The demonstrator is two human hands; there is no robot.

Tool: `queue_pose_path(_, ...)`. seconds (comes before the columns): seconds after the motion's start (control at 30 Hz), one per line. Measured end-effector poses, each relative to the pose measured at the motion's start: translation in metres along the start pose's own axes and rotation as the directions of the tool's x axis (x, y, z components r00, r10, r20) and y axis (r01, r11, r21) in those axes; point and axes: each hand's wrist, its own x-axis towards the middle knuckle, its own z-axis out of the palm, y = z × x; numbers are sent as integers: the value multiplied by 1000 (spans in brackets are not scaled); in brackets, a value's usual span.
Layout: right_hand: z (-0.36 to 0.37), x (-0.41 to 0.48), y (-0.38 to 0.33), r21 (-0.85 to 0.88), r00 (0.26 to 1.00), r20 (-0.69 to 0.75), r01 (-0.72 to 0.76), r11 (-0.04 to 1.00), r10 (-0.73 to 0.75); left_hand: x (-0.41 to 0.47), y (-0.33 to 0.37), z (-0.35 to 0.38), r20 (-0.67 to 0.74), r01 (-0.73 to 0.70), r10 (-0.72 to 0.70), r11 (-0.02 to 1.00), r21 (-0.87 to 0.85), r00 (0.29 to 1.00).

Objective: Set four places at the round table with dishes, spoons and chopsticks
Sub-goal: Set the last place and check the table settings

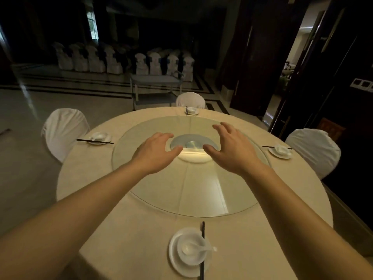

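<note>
The round table (125,215) wears a cream cloth and carries a glass turntable (201,195) in its middle. At the near edge a white plate (177,265) holds a bowl with a spoon (195,248) in it, and black chopsticks (202,231) lie along its right side. Similar settings lie at the left (100,137), the far side (191,110) and the right (281,151). My left hand (155,152) and my right hand (232,146) hover over the turntable's centre, fingers spread, holding nothing.
Three chairs in white covers stand around the table: left (63,132), far (190,99) and right (314,150). A metal trolley (155,85) is beyond the far chair. Rows of covered chairs (125,59) line the dark back wall. A doorway (290,77) opens at the right.
</note>
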Motion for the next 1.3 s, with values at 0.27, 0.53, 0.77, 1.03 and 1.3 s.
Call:
queue_pose_path(0.27, 40, -19, 13, 30, 996, 82, -32, 999, 29, -11, -20, 36, 96, 76, -74, 997, -22, 993)
queue_pose_path(0.53, 133, -60, 48, 32, 945, 307, -125, 992, 110, -41, -58, 131, 287, 177, -167, 984, -8, 943)
queue_pose_path(0.77, 206, -99, 78, 40, 884, 436, -208, 977, 170, -75, -89, 208, 412, 298, -269, 955, -7, 871)
queue_pose_path(1.03, 278, -147, 120, 83, 785, 524, -432, 898, 330, -110, -118, 275, 520, 470, -420, 882, 40, 744)
queue_pose_path(1.3, 325, -181, 139, 9, 608, 654, -602, 799, 451, -136, -127, 309, 554, 570, -490, 821, 33, 673)
